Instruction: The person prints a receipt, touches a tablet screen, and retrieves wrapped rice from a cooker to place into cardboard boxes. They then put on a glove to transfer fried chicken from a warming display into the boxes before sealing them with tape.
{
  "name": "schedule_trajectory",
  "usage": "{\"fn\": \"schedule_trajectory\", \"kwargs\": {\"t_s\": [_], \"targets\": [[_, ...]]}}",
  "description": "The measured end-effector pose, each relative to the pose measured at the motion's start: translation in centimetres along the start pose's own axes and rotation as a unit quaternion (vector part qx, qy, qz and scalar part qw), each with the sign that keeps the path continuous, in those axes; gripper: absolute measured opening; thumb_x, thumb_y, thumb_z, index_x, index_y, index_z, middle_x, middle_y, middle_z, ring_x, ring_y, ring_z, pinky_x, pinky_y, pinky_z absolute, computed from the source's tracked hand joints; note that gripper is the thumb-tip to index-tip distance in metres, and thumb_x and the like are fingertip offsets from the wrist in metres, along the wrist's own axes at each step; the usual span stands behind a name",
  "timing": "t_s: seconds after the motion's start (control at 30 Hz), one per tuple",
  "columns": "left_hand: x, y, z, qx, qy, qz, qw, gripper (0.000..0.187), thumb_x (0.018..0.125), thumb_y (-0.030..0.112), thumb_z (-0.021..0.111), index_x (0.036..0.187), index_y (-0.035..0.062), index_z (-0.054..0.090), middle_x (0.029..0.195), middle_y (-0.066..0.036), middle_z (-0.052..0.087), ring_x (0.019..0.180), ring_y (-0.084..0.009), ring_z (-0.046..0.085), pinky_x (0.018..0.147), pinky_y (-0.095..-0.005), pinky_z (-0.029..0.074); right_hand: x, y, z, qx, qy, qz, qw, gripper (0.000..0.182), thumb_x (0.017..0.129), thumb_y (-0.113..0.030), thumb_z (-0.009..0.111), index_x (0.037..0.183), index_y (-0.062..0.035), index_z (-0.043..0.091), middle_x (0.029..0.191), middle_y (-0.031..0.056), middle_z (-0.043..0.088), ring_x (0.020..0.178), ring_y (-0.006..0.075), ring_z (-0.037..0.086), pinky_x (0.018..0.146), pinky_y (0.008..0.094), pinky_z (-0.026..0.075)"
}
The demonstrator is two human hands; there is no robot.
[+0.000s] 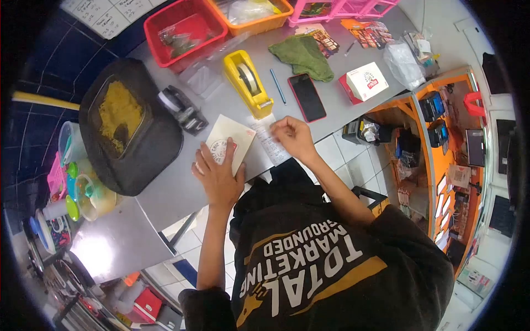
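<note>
My left hand [220, 176] lies with spread fingers on a white printed cardboard box [229, 138], resting flat on it. Just right of the box, a paper receipt [271, 144] with printed lines reaches from the tape dispenser to the table's near edge. My right hand [297, 139] is at the receipt's right side, its fingers curled and drawn together; what they pinch, if anything, is too small to make out. The yellow tape dispenser [245, 83] stands beyond both hands, its cutting end towards me.
A blue pen [277, 86], a phone [307, 97], a green cloth [303, 55] and another printed box [365, 81] lie to the right. A black tape dispenser [182, 110] and a black tub with yellow crumbs [132, 160] stand left. Red [152, 41] and orange baskets [262, 25] are behind.
</note>
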State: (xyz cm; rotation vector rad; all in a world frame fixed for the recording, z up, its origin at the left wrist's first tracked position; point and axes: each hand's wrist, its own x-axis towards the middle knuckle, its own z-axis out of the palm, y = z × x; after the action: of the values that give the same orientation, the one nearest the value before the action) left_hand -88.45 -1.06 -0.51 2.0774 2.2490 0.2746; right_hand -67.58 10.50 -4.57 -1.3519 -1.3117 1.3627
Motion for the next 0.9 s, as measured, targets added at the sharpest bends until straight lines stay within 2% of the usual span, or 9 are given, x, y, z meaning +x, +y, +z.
{"fn": "schedule_trajectory", "kwargs": {"t_s": [0.07,0.13,0.17,0.3,0.53,0.73,0.8,0.83,0.9], "targets": [[-0.1,0.1,0.1,-0.002,-0.003,-0.001,1.0,0.067,0.091,0.039,0.061,0.154,0.0267,0.04,0.153,-0.035,0.024,0.136,-0.0513,0.027,0.107,-0.0642,0.023,-2.4,-1.9,0.6,0.06,-0.167,0.014,0.984,0.007,0.093,-0.005,0.064,0.099,0.0005,0.064,0.091,0.007,0.07,0.079,0.011,0.067,0.068,0.0278,0.057],[-0.1,0.2,0.1,-0.002,0.004,-0.002,1.0,0.069,0.089,0.039,0.063,0.153,0.0273,0.04,0.152,-0.035,0.025,0.136,-0.0518,0.028,0.106,-0.0643,0.023,-3.9,-1.9,2.4,0.07,-0.229,0.083,0.967,0.01,0.096,-0.01,0.066,0.097,-0.0002,0.064,0.088,0.0056,0.068,0.079,0.01,0.065,0.065,0.0263,0.057],[-0.1,0.3,0.2,-0.006,0.012,-0.003,1.0,0.07,0.088,0.038,0.065,0.153,0.0279,0.04,0.152,-0.035,0.026,0.135,-0.0523,0.029,0.106,-0.0644,0.024,-4.4,-1.0,3.2,0.062,-0.24,0.056,0.967,0.015,0.097,-0.016,0.068,0.094,-0.0013,0.064,0.081,0.0032,0.066,0.072,0.0086,0.064,0.062,0.024,0.055],[-0.2,0.2,-0.1,0.0,-0.003,-0.006,1.0,0.073,0.085,0.035,0.067,0.153,0.0281,0.04,0.152,-0.035,0.026,0.135,-0.0522,0.029,0.106,-0.0642,0.024,-5.1,-0.1,5.2,0.023,-0.225,0.085,0.97,0.022,0.093,-0.017,0.071,0.084,0.0017,0.064,0.07,0.0057,0.067,0.058,0.0106,0.062,0.054,0.0262,0.05],[0.0,0.5,-0.4,-0.003,-0.006,-0.011,1.0,0.075,0.083,0.032,0.067,0.153,0.0288,0.039,0.152,-0.035,0.025,0.136,-0.052,0.029,0.107,-0.0638,0.024,-4.7,1.0,5.6,-0.009,-0.201,0.078,0.976,0.024,0.094,-0.019,0.071,0.082,0.0012,0.063,0.068,0.0057,0.067,0.057,0.0105,0.061,0.053,0.0261,0.05],[0.1,0.6,-0.3,0.006,-0.007,-0.01,1.0,0.072,0.085,0.035,0.065,0.153,0.028,0.04,0.152,-0.035,0.025,0.136,-0.0518,0.029,0.107,-0.0648,0.024,-4.0,1.7,4.9,0.052,-0.227,0.129,0.964,0.025,0.092,-0.02,0.073,0.081,0.0005,0.064,0.068,0.0068,0.066,0.06,0.011,0.062,0.054,0.0293,0.05],[0.1,0.7,-0.2,0.007,-0.012,0.0,1.0,0.072,0.086,0.037,0.064,0.153,0.0279,0.04,0.152,-0.035,0.025,0.136,-0.0516,0.03,0.107,-0.0652,0.025,-3.2,1.7,4.2,-0.053,-0.271,0.006,0.961,0.018,0.092,-0.015,0.071,0.086,0.0005,0.066,0.07,0.006,0.065,0.064,0.0131,0.063,0.059,0.0284,0.052],[0.1,0.7,-0.2,0.013,-0.011,-0.004,1.0,0.072,0.086,0.039,0.064,0.153,0.0282,0.04,0.153,-0.035,0.025,0.137,-0.0517,0.029,0.107,-0.0652,0.025,-3.3,1.8,4.2,-0.054,-0.262,0.009,0.963,0.018,0.092,-0.015,0.071,0.086,0.0005,0.066,0.07,0.006,0.065,0.064,0.0131,0.063,0.059,0.0284,0.052],[0.1,0.5,0.5,0.031,-0.021,-0.013,0.999,0.072,0.09,0.046,0.062,0.155,0.0285,0.038,0.153,-0.036,0.026,0.14,-0.052,0.026,0.108,-0.0652,0.024,-2.8,1.5,4.4,-0.177,-0.224,-0.162,0.945,0.016,0.088,-0.016,0.072,0.086,-0.0001,0.068,0.073,0.0136,0.066,0.065,0.024,0.065,0.064,0.035,0.052]]}}
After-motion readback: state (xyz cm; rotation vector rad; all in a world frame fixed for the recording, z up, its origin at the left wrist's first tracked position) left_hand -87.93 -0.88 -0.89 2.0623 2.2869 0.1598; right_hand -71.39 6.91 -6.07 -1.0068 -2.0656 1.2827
